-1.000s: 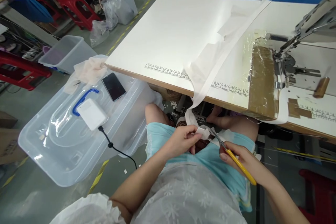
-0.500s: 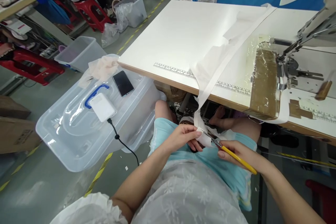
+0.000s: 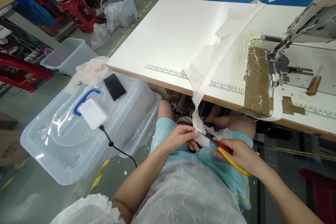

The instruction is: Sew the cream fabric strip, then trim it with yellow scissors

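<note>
White fabric strip, soft, matte, wrinkled, one long straight edge; lies slantwise across the counter, drapes over the front edge, hangs to its lower end between my hands, above my lap. Counter: smooth glossy white top, brown edge, printed ruler scale.

My left hand: thumb and index pinched together on the strip, other fingers loosely curled. My right hand: curled around the handles of scissors, slim metal blades, red and yellow grips; handles spread a bit, blades up against the strip near my left fingertips. Can't tell the exact blade gap, too small.

Right side of counter: metal sewing machine, block wrapped in shiny brown tape beside it. Left: translucent plastic storage box, rounded corners, carrying flat black phone, rounded white device with black cable, crumpled sheer peach fabric.
</note>
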`<state>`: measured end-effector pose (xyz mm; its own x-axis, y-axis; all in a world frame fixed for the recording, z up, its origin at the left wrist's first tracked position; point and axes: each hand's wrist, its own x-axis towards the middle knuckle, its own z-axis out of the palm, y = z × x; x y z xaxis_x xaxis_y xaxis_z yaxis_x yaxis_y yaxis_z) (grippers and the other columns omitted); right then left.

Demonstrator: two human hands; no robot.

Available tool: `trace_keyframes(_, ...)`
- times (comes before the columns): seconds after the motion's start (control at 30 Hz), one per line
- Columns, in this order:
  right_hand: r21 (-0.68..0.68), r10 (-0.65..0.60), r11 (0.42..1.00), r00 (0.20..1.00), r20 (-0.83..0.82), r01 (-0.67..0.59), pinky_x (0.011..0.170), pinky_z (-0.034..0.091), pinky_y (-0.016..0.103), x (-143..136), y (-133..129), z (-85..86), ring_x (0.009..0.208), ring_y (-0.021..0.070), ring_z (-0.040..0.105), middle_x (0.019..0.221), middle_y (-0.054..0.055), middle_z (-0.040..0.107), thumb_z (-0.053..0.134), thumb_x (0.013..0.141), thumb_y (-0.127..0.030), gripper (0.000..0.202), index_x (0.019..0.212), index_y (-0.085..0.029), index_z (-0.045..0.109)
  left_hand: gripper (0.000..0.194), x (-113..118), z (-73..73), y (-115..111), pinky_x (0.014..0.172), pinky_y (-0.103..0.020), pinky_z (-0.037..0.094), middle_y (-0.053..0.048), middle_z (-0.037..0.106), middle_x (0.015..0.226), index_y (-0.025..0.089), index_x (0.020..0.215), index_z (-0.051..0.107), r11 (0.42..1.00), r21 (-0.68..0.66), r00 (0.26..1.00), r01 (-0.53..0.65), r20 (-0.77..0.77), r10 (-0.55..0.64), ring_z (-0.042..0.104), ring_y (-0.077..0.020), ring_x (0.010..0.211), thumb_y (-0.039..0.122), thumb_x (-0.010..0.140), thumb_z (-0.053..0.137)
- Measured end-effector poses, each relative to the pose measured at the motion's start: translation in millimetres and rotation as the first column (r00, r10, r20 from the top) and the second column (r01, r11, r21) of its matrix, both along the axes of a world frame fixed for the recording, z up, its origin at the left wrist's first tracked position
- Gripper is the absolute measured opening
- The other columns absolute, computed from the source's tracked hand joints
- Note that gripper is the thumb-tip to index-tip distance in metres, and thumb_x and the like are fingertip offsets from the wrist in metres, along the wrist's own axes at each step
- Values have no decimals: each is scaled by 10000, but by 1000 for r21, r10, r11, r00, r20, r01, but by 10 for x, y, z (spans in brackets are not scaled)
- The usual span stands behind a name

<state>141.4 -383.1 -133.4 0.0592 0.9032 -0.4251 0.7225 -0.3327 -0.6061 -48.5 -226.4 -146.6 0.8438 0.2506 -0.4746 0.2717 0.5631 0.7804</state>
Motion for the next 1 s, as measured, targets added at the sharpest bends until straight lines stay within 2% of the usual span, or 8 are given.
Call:
trace_keyframes(0.23, 10, 43, 999, 992, 116, -45, 521, 266, 282, 21, 68, 9, 534, 167, 447, 592, -23, 493, 512, 867, -634, 462, 662, -251, 357, 423, 51, 2, 36, 511, -210, 500, -65, 705, 608, 133, 762, 624, 999, 7, 999, 35, -17, -35, 703, -176, 567, 543, 747, 727)
trace_keyframes(0.43, 56, -19, 998, 999, 40, 16, 510, 267, 283, 44, 107, -102, 505, 156, 412, 547, -37, 439, 548, 853, -604, 473, 612, -251, 343, 464, 75, -25, 55, 529, -208, 504, -63, 690, 598, 135, 749, 587, 999, 4, 998, 43, -39, -43, 699, -170, 572, 581, 748, 714)
trace_keyframes(0.57, 154, -116, 977, 974, -196, 147, 527, 363, 271, -30, 120, -141, 573, 163, 469, 634, -30, 483, 597, 844, -503, 333, 710, -248, 429, 493, 172, 2, -102, 550, -238, 511, -15, 649, 596, 166, 889, 512, 995, 4, 994, 97, -39, -97, 696, -179, 574, 630, 787, 641)
trace_keyframes(0.67, 215, -196, 931, 902, -385, 294, 540, 424, 257, -125, 110, -141, 600, 158, 493, 667, -19, 504, 547, 885, -415, 240, 747, -240, 458, 389, 276, 229, -101, 517, -246, 482, 12, 629, 629, 200, 990, 438, 953, 135, 962, 272, -25, -271, 656, -164, 527, 579, 913, 476)
trace_keyframes(0.73, 275, -240, 894, 896, -373, 354, 533, 431, 253, -167, 65, -130, 582, 153, 491, 657, -18, 503, 538, 895, -385, 219, 751, -235, 470, 282, 391, 494, 77, 539, -246, 462, 3, 627, 655, 197, 981, 480, 819, 463, 934, 338, -63, -350, 635, -156, 558, 474, 960, 434)
trace_keyframes(0.83, 368, -286, 856, 925, -249, 364, 541, 448, 256, -195, -74, -94, 570, 156, 507, 647, -12, 509, 530, 907, -371, 208, 758, -231, 494, 193, 750, 912, 575, 707, -287, 484, -48, 649, 826, 175, 968, 572, 387, 917, 976, 97, -12, -216, 636, -197, 789, 359, 921, 538)
trace_keyframes(0.93, 398, -383, 817, 909, -166, 417, 559, 488, 264, -190, -284, -55, 598, 183, 581, 682, 22, 601, 531, 906, -403, 210, 792, -227, 541, 287, 1345, 1141, 1103, 939, -391, 444, -133, 599, 1123, 123, 1042, 570, -5, 999, 985, 42, -42, -170, 542, -292, 1110, 174, 777, 668)
trace_keyframes(1.0, 377, -473, 781, 866, -162, 498, 594, 528, 278, -137, -469, -40, 677, 220, 650, 784, 56, 681, 555, 892, -447, 221, 864, -230, 589, 258, 1764, 1166, 1347, 957, -418, 430, -182, 567, 1163, 79, 1006, 581, -87, 971, 970, 223, -230, -82, 493, -340, 1184, 89, 755, 642)
